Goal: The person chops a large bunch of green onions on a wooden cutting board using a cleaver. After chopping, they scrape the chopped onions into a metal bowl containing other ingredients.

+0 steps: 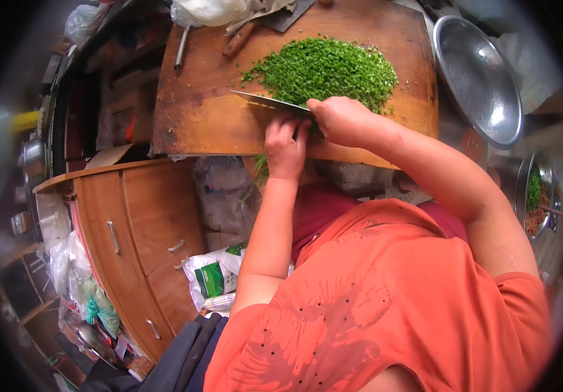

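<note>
My right hand (338, 117) grips a kitchen knife (271, 102); its blade points left over a wooden cutting board (203, 122) and its handle is hidden in my fist. Close to the near side of the blade, my left hand (285, 144) has its fingers bent down over a bunch of green stalks (261, 169). Their leafy ends hang past the board's front edge beside my left wrist; the part under my fingers is mostly hidden. Just beyond the blade lies a broad heap of finely chopped greens (330, 68), apparently scallions or chives.
A second knife with a wooden handle (240, 39) lies at the board's back, near a metal rod (182, 48) and a plastic bag (208, 11). To the right rests a large steel bowl (477, 78). A wooden cabinet (159, 215) stands below left.
</note>
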A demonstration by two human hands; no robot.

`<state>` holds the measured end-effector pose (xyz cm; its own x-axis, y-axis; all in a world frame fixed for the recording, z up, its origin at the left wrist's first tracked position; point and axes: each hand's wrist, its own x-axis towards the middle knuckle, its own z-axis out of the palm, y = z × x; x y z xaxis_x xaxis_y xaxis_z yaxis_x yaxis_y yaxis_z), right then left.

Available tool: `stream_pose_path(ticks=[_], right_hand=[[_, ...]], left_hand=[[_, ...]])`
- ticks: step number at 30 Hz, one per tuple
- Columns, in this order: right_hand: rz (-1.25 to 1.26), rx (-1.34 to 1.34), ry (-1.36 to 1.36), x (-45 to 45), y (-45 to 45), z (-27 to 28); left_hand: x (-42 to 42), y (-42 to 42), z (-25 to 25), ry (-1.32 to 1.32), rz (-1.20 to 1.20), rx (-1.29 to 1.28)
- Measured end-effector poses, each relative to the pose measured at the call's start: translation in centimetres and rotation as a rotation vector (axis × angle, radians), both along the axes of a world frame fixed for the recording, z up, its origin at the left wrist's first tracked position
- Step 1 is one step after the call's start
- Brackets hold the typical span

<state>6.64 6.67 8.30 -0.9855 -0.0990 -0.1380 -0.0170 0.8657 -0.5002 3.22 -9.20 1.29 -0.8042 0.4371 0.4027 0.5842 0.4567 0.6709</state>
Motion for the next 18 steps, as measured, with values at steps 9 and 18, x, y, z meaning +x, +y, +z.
stream_pose_path(ticks=[9,18], right_hand=[[-0.064,0.011,-0.023,1.3,1.4,3.6],[0.024,0.067,-0.113,2.8,1.2,5.0]], left_hand=[[0.0,0.0,-0.8,0.124,0.016,0.041],[0.1,-0.1,-0.9,0.116,0.026,0.008]])
